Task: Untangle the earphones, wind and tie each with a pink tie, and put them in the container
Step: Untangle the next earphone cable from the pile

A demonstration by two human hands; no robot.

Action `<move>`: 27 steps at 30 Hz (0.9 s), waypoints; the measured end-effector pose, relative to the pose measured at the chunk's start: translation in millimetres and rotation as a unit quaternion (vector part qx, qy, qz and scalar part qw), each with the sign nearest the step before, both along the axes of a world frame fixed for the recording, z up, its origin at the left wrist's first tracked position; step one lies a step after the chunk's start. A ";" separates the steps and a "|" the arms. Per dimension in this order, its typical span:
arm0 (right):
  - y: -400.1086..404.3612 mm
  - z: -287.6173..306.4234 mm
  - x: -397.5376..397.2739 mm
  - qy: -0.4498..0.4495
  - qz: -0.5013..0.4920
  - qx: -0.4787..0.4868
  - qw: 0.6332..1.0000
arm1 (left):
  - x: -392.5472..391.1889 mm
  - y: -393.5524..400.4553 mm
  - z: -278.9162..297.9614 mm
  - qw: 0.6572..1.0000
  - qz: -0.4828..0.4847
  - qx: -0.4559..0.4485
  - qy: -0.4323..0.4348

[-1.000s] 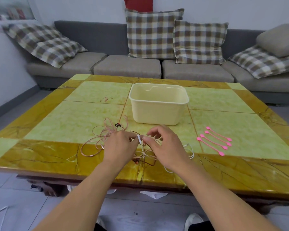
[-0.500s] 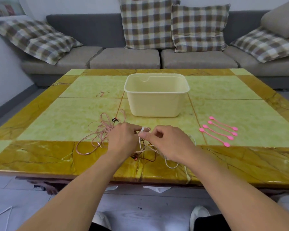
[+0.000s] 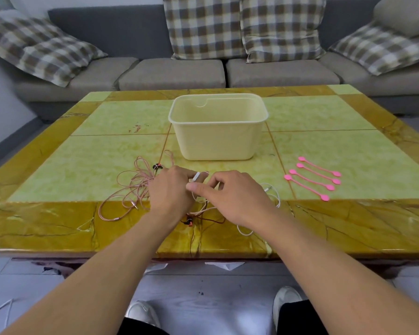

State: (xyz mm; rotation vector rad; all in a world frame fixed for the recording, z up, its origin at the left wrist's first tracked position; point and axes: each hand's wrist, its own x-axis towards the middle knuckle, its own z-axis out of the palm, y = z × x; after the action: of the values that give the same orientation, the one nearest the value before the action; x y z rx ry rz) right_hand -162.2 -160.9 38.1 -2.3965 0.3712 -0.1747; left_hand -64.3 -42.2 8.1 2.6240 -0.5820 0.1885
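A low tabletop (image 3: 107,165) of glossy stone fills the middle of the room, pale green panels framed by a band of amber-brown with dark veins. Behind the tabletop runs a grey sofa (image 3: 174,73) with a darker back. Brown-and-white checked cushions (image 3: 203,27) lean against that back, two upright at the middle and others slumped toward each end. A plain grey cushion (image 3: 401,13) lies on the right-hand one. Left of the sofa stands a white wall (image 3: 3,112) with a dark skirting. Below the tabletop's near edge lies a grey tiled floor (image 3: 198,284), softly and evenly lit.
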 end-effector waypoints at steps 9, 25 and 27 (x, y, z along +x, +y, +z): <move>2.4 -0.9 0.8 0.003 0.051 -0.002 0.999 | 3.0 3.8 -5.2 0.999 0.034 -0.016 0.030; 14.2 -15.7 5.3 0.020 0.102 -0.136 0.985 | 4.9 16.1 -2.2 0.985 0.078 -0.080 0.130; 13.1 -16.1 6.2 0.014 0.106 -0.116 0.987 | 8.5 20.0 -4.5 0.985 0.068 -0.089 0.133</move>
State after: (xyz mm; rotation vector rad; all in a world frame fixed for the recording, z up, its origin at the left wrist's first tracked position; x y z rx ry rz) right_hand -156.0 -147.9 22.0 -2.6510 0.1117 -0.0902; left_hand -55.9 -22.3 3.6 2.4607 -0.2809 -0.0669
